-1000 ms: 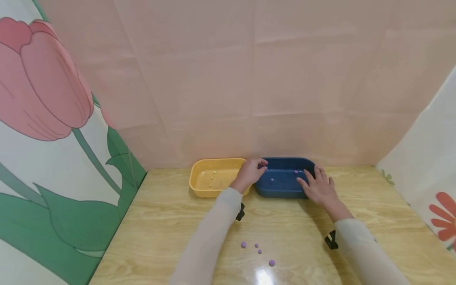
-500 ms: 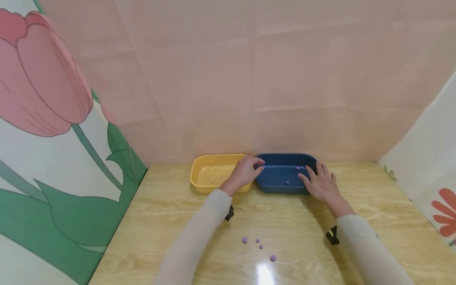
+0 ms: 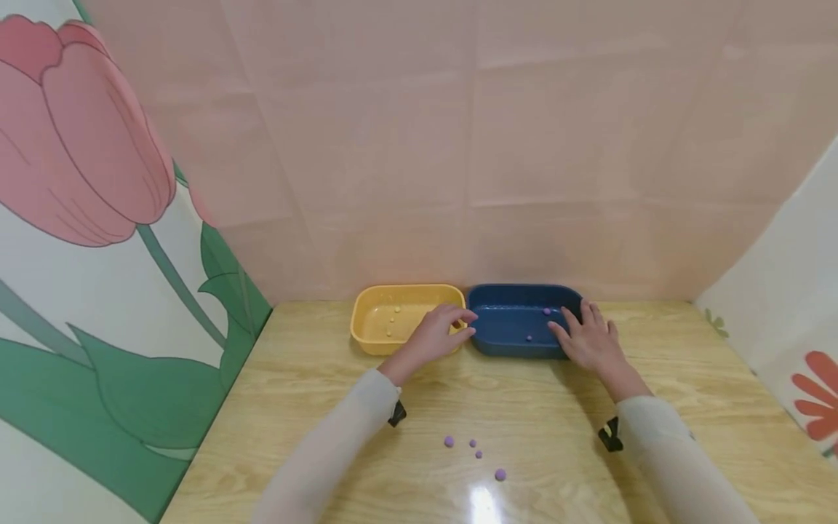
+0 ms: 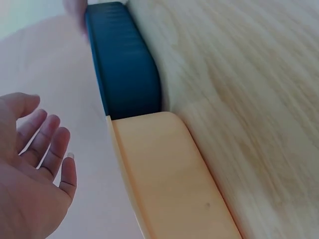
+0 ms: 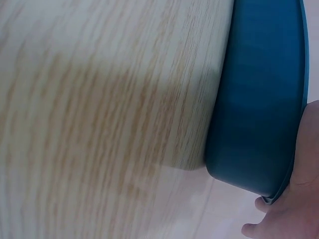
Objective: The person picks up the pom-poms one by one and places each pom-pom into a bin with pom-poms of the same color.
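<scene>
The navy-blue tray (image 3: 513, 348) is aligned end to end with the yellow tray (image 3: 386, 348) on the desk (image 3: 288, 364), its end away from it touched by the nearer, splayed right hand (image 3: 592, 342), the relaxed, empty left hand (image 3: 433, 336) held above the yellow tray.

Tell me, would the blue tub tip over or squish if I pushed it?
Probably no tipping: the blue tub looks low and wide, sitting flat on the table. It's likely stiff, since its walls look even and unbent. The purple balls inside look round, so might roll.
</scene>
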The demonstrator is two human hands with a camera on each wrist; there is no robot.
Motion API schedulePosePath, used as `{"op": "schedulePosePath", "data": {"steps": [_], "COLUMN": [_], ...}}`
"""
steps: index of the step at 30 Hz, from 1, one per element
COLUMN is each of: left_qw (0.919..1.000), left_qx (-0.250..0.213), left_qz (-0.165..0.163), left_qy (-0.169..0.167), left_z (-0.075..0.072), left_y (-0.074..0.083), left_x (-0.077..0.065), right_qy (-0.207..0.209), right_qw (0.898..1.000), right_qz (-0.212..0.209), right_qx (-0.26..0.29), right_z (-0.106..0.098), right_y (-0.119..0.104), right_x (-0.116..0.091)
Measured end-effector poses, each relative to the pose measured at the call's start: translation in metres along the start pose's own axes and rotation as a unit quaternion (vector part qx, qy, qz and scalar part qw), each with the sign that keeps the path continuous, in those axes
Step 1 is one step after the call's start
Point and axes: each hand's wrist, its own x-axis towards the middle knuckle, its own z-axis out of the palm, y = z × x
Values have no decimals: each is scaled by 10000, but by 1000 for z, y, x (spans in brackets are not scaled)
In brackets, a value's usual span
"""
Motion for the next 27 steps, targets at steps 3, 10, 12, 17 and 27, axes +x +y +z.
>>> {"op": "schedulePosePath", "data": {"steps": [3, 10, 12, 17, 27], "left_qw": [10000, 9998, 9996, 9991, 9969], "left_qx": [-32, -46, -42, -31, 367], "left_qz": [70, 102, 130, 215, 363], "left_qy": [14, -179, -231, -354, -594], "left_z": [-1, -2, -2, -3, -2], "left_y": [-1, 6, 8, 10, 13], "left_x": [-6, -19, -22, -32, -56], "right_qy": [-4, -45, -50, -34, -70], "right_qw": [10000, 10000, 10000, 10000, 10000], "right_qz": [-10, -19, -13, 11, 30], "right_qx": [6, 16, 29, 30, 23], "right_z": [0, -1, -1, -1, 0], "right_y": [0, 1, 1, 0, 0], "right_x": [0, -1, -2, -2, -2]}}
